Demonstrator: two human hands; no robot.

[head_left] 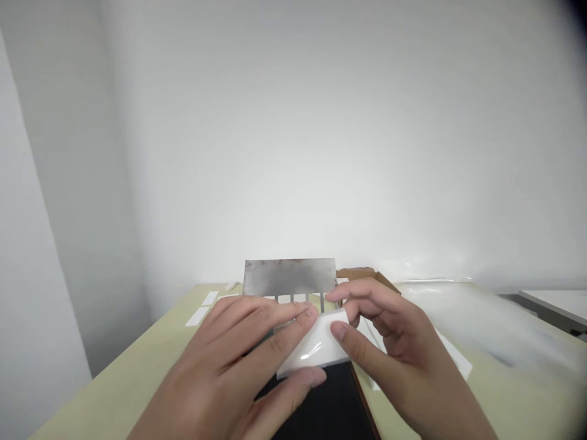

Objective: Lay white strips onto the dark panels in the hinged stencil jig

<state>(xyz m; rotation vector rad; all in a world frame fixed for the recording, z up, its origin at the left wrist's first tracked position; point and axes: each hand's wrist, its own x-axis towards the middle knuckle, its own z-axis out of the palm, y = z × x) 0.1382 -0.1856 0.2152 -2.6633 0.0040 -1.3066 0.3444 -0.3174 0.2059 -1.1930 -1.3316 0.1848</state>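
A small white flat rectangular piece with a glossy, film-like surface (316,349) is held tilted between my two hands. My left hand (243,354) grips its left part, fingers over the far edge and thumb along the near edge. At the right end, my right hand (389,342) pinches it between thumb and fingers, with the index finger stretched out above. Below the piece lies a black flat surface (321,403) with a brown edge. Behind my hands stands a grey metal plate (290,276) with slots along its lower part.
White strips (197,316) lie on the pale yellow table (137,379) at the left. A brown cardboard box (367,276) stands at the back. To the right are white pieces (454,354), partly hidden by my hand, and a clear plastic sheet (495,330). A white wall rises behind.
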